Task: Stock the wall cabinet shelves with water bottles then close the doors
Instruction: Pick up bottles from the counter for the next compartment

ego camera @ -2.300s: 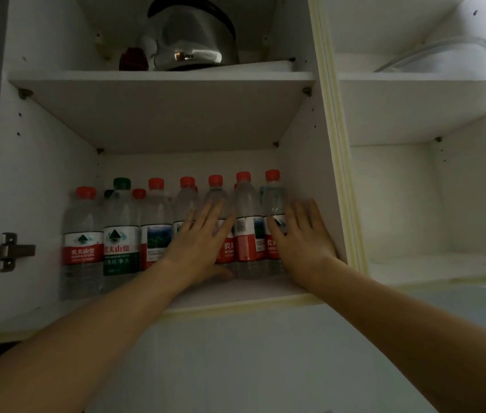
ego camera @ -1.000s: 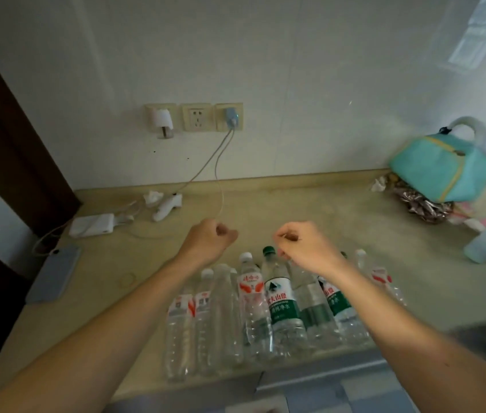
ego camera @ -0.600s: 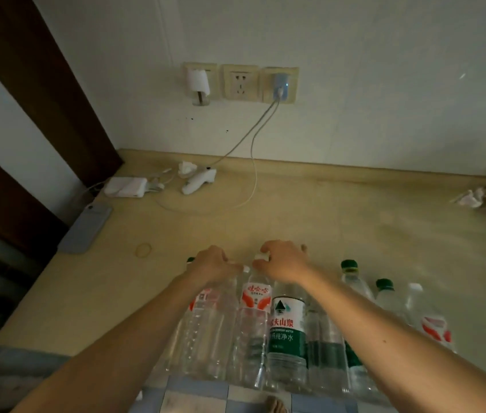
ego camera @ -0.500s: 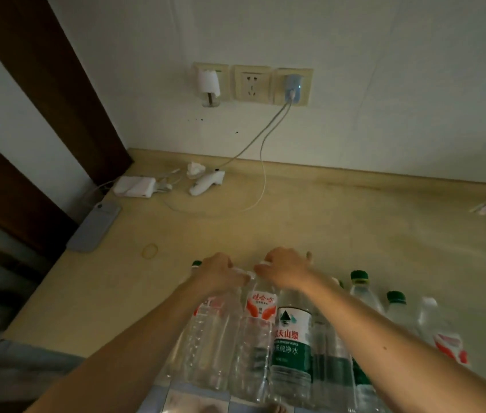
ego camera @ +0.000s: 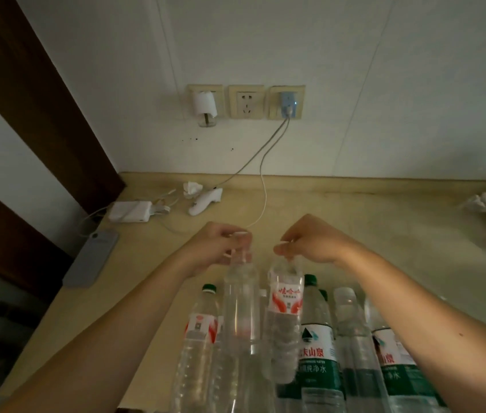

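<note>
Several clear water bottles stand in a cluster at the front of the beige countertop [ego camera: 370, 234]. My left hand [ego camera: 218, 248] pinches the cap of an unlabelled clear bottle [ego camera: 241, 305] and holds it lifted above the others. Beside it, my right hand [ego camera: 310, 242] pinches the cap of a red-and-white labelled bottle [ego camera: 284, 317], also raised. A green-labelled bottle [ego camera: 316, 350] and a red-labelled one [ego camera: 200, 338] stand below them. The wall cabinet is out of view.
A grey phone [ego camera: 92, 257], a white power adapter [ego camera: 130, 211] and a white gadget [ego camera: 206, 199] lie at the back left, cables running to wall sockets [ego camera: 246, 101]. Crumpled paper [ego camera: 478, 201] lies at the far right. A dark door frame [ego camera: 42, 108] stands left.
The view dropped from the cabinet shelf to the countertop. Both hands came down onto the bottle caps, gripped one each, and have lifted those two bottles up out of the cluster.
</note>
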Tool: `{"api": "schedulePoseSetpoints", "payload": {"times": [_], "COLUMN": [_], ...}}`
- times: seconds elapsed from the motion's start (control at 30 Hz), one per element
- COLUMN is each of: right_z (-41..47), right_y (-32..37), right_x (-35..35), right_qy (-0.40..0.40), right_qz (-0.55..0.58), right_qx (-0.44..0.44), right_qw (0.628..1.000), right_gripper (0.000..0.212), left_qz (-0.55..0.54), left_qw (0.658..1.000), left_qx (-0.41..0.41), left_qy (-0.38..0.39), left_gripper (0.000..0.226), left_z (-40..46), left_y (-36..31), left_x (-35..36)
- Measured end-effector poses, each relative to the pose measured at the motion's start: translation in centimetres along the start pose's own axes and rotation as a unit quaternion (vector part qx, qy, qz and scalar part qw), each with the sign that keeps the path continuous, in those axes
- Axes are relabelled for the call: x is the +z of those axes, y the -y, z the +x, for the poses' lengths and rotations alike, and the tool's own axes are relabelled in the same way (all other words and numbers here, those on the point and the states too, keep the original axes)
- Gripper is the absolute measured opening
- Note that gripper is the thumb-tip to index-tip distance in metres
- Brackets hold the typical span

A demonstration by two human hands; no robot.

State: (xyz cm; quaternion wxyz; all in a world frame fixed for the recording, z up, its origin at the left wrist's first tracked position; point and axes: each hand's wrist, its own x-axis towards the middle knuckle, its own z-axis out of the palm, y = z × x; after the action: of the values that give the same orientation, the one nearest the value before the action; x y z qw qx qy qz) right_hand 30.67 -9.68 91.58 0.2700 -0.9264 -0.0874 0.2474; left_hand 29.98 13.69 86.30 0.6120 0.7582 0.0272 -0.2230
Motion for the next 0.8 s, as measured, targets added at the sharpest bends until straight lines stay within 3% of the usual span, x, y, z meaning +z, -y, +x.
{"api": "schedulePoseSetpoints", "payload": {"times": [0.13,0.2,0.3,0.47,0.8], "right_z": [-0.8,-0.7,-0.3,2.0,3.3], "right_y": [1.3,1.0,0.3,-1.3,-3.5], "right_x": [-3.2,-3.6,-2.8,-0.6,0.1], "right_qy": [-0.134,-0.188,-0.248,-0.268,-0.278], "right_qz": [-0.016,-0.007,-0.008,0.008,0.079], "right_qx": [-0.017,-0.033,-0.036,-0.028,-0.044], "right_qw": [0.991,0.982,0.968,0.963,0.956], "right_gripper": [0.049,0.048,0.043,0.040,0.038], "left_qz": [0.051,0.119,0.139,0.179,0.148], "left_qw": [0.987,0.961,0.936,0.937,0.944], "left_qx": [0.128,0.202,0.271,0.257,0.235], "left_qy": [-0.088,-0.144,-0.175,-0.156,-0.176], "left_gripper": [0.028,0.036,0.036,0.046,0.045], "left_z": [1.9,2.7,3.6,5.2,6.3], "left_y": [-3.6,-4.3,-4.2,-2.7,1.4], "left_x": [-0.5,-0.1,0.8,2.1,2.2]}}
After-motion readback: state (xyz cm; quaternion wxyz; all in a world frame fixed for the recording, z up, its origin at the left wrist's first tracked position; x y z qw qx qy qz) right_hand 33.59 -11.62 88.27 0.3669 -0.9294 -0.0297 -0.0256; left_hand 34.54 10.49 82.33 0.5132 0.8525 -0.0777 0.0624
